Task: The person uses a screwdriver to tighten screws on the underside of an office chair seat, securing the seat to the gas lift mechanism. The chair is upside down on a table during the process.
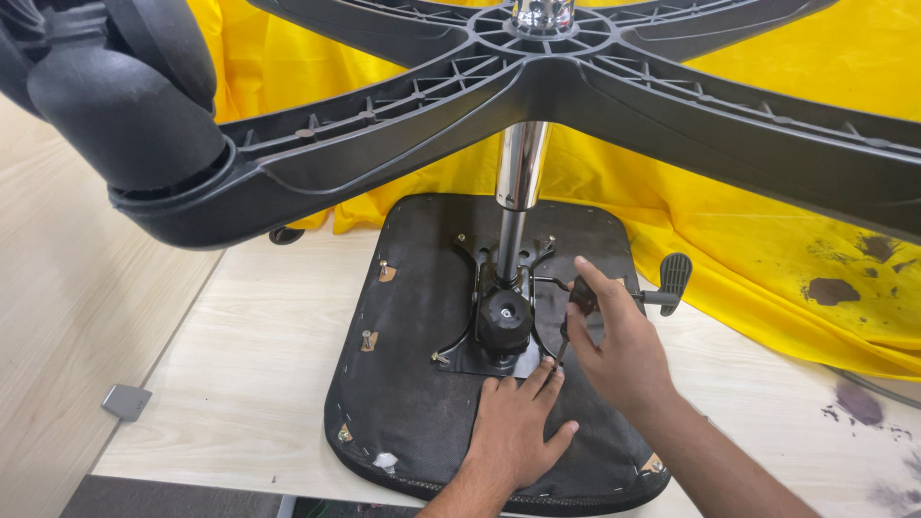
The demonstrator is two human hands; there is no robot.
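Fastening work at the mechanism plate of an upturned office chair

The black metal mechanism plate (499, 317) sits at the middle of the upside-down seat base (413, 384), which lies flat on the pale table (249, 364). At about four o'clock on the plate the right hand (619, 350) is curled round a small dark tool (581, 297), its tip seemingly near the plate's right edge; whether it sits on a screw I cannot tell. The left hand (513, 422), at six o'clock, lies flat with fingers spread, pressing the seat down. The chrome column (518, 173) rises to the five-armed base (537, 67), with a caster (125, 105) at ten o'clock. The lever (672, 278) juts at three o'clock, before yellow cloth (767, 211). Judging by this, a fastener is being driven; turning it needs the seat held steady.
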